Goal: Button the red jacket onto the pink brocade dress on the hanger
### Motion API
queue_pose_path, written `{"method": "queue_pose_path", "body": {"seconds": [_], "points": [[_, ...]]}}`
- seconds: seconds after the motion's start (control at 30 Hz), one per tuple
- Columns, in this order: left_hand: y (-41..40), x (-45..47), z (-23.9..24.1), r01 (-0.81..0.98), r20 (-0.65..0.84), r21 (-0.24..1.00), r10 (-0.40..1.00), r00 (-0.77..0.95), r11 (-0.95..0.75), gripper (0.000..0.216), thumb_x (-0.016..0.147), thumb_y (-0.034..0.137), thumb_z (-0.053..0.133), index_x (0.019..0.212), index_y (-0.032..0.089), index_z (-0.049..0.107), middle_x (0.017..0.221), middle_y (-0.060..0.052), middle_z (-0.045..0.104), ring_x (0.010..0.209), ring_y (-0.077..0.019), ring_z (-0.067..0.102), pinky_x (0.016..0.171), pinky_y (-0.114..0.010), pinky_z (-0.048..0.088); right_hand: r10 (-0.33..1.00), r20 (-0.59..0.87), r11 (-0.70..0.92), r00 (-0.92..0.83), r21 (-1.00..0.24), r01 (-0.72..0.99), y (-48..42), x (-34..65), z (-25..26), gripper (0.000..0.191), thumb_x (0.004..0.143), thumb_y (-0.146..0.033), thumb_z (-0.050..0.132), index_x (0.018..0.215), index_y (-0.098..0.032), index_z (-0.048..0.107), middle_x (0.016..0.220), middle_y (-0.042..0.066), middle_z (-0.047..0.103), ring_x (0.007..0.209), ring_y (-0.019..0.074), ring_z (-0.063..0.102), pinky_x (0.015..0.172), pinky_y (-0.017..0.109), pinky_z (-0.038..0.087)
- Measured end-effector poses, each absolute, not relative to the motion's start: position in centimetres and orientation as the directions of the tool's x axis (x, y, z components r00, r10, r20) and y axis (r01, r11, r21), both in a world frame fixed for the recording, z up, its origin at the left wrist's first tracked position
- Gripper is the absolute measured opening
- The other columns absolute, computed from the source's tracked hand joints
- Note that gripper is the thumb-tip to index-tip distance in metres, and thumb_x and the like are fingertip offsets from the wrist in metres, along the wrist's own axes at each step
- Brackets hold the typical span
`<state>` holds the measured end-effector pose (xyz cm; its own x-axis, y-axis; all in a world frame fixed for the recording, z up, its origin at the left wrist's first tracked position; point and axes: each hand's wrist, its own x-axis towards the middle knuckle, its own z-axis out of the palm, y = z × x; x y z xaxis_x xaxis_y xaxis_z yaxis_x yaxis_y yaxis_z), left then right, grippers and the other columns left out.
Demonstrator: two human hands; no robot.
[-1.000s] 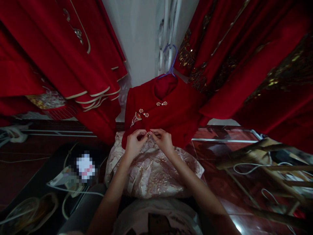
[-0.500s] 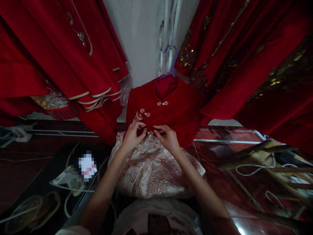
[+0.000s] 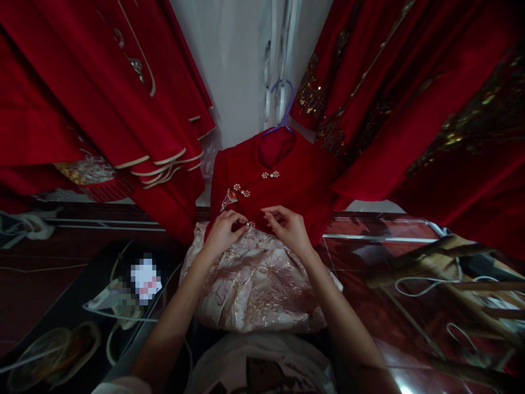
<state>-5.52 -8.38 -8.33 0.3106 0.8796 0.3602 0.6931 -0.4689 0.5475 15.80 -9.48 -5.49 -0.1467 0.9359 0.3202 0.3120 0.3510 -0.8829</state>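
So the left hand (image 3: 222,232) is pinching a beaded clasp (image 3: 251,224) at the red top's (image 3: 303,189) hem, right hand (image 3: 292,227) slightly parted just beside it.

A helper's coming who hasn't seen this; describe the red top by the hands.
Find the pale panel between hanging red clothes. Below it, a red top meets a pale floral cloth. Unlike its neighbours, it shows a purple hanger at its neck.

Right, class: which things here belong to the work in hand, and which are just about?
Belonging:
left hand, right hand
red garment on purple hanger
beaded fastener
patterned fabric underneath

Just about:
clear round container
wooden slats
other hanging garments
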Motion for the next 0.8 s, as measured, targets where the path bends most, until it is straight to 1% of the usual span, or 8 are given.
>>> {"method": "queue_pose_path", "body": {"seconds": [0.13, 0.3, 0.37, 0.43, 0.53, 0.6, 0.67, 0.8], "points": [[-8.2, -5.2, -8.0, 0.681, 0.36, 0.574, 0.887, 0.288, -0.454, 0.012, 0.078, 0.028, 0.07, 0.086, 0.021, 0.066, 0.086, -0.002, 0.065, 0.086, -0.0186, 0.06, 0.08, -0.033, 0.047, 0.932, 0.328, 0.361, -0.154, -0.876, 0.318, -9.5, 15.9, -5.4, 0.024, 0.089, -0.033, 0.054, 0.103, -0.021, 0.069, 0.088, 0.004, 0.073, 0.07, 0.0123, 0.067, 0.061, 0.022, 0.052], [-8.3, -4.6, -7.9, 0.591, 0.328, 0.714, 0.925, 0.192, -0.376, 0.008, 0.081, 0.026, 0.066, 0.079, 0.019, 0.061, 0.078, 0.0, 0.067, 0.074, -0.0136, 0.063, 0.073, -0.028, 0.05, 0.934, 0.329, 0.357, -0.139, -0.879, 0.316, -9.4, 16.3, -5.5, 0.025, 0.089, -0.033, 0.053, 0.104, -0.02, 0.069, 0.085, 0.004, 0.073, 0.07, 0.0131, 0.068, 0.061, 0.022, 0.053], [-8.1, -4.5, -8.0, 0.556, 0.337, 0.743, 0.926, 0.172, -0.374, 0.01, 0.082, 0.028, 0.064, 0.079, 0.019, 0.06, 0.077, 0.0, 0.067, 0.071, -0.0126, 0.063, 0.072, -0.027, 0.051, 0.934, 0.327, 0.357, -0.142, -0.877, 0.322, -9.3, 16.3, -5.5, 0.025, 0.089, -0.032, 0.053, 0.104, -0.02, 0.069, 0.085, 0.004, 0.073, 0.07, 0.0134, 0.068, 0.061, 0.023, 0.053], [-7.7, -4.6, -7.9, 0.555, 0.346, 0.729, 0.915, 0.206, -0.401, 0.013, 0.079, 0.029, 0.068, 0.081, 0.019, 0.059, 0.079, 0.0, 0.066, 0.072, -0.0129, 0.063, 0.071, -0.027, 0.051, 0.935, 0.323, 0.355, -0.149, -0.873, 0.333, -9.3, 16.3, -5.6, 0.025, 0.089, -0.032, 0.053, 0.104, -0.021, 0.069, 0.083, 0.004, 0.073, 0.07, 0.0135, 0.068, 0.06, 0.022, 0.053], [-7.1, -5.0, -7.6, 0.605, 0.312, 0.665, 0.899, 0.309, -0.439, 0.019, 0.074, 0.028, 0.072, 0.085, 0.019, 0.06, 0.08, 0.0, 0.065, 0.068, -0.0125, 0.06, 0.064, -0.026, 0.048, 0.935, 0.32, 0.354, -0.155, -0.873, 0.336, -9.2, 16.3, -5.6, 0.025, 0.089, -0.032, 0.053, 0.104, -0.021, 0.069, 0.083, 0.004, 0.073, 0.069, 0.0132, 0.068, 0.059, 0.022, 0.052], [-7.0, -5.2, -7.4, 0.651, 0.284, 0.61, 0.892, 0.352, -0.451, 0.015, 0.075, 0.027, 0.071, 0.085, 0.019, 0.063, 0.078, 0.0, 0.064, 0.064, -0.0118, 0.058, 0.061, -0.025, 0.045, 0.935, 0.319, 0.354, -0.158, -0.875, 0.331, -9.1, 16.4, -5.7, 0.024, 0.088, -0.031, 0.053, 0.104, -0.02, 0.069, 0.083, 0.004, 0.073, 0.068, 0.0128, 0.068, 0.06, 0.022, 0.052], [-7.1, -5.1, -7.3, 0.676, 0.275, 0.582, 0.892, 0.36, -0.452, 0.01, 0.076, 0.024, 0.069, 0.084, 0.019, 0.065, 0.078, 0.0, 0.063, 0.064, -0.0118, 0.057, 0.061, -0.025, 0.044, 0.934, 0.319, 0.356, -0.163, -0.877, 0.323, -9.1, 16.4, -5.8, 0.024, 0.088, -0.031, 0.053, 0.103, -0.02, 0.069, 0.082, 0.003, 0.072, 0.068, 0.0124, 0.067, 0.06, 0.022, 0.052], [-7.5, -4.6, -7.4, 0.658, 0.286, 0.627, 0.908, 0.304, -0.418, 0.009, 0.075, 0.023, 0.07, 0.081, 0.019, 0.065, 0.078, -0.001, 0.064, 0.067, -0.0131, 0.059, 0.064, -0.026, 0.047, 0.929, 0.327, 0.367, -0.173, -0.876, 0.314, -9.1, 16.4, -5.9, 0.023, 0.089, -0.03, 0.053, 0.102, -0.02, 0.069, 0.083, 0.003, 0.073, 0.069, 0.0124, 0.068, 0.061, 0.022, 0.052]]}}
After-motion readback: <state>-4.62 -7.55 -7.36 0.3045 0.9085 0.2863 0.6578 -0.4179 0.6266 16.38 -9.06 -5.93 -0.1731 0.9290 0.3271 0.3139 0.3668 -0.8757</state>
